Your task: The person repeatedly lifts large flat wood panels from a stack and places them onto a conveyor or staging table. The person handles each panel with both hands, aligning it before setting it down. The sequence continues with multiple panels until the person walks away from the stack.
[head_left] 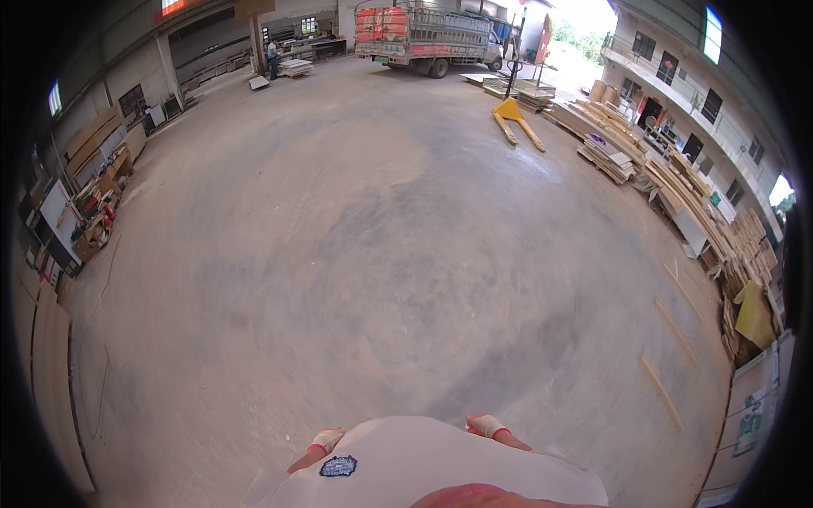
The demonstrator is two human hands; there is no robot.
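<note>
My left hand (326, 439) is at the lower edge, beside the front of my pale shirt (406, 453). It wears a light work glove with a red cuff, and its fingers are partly hidden and too small to read. On the other side of the shirt, my right hand (486, 426) wears a similar pale glove with bare fingertips showing. Its fingers look curled in, with no object visible in them. Both hands are over the concrete floor (406, 279), apart from any tool or material.
A yellow pallet jack (517, 123) stands ahead to the right, near a parked truck (428, 42). Stacked timber (694, 195) lines the right side, with loose strips (660, 392) on the floor. Boards (51, 381) lie along the left. A person (272, 59) stands far back.
</note>
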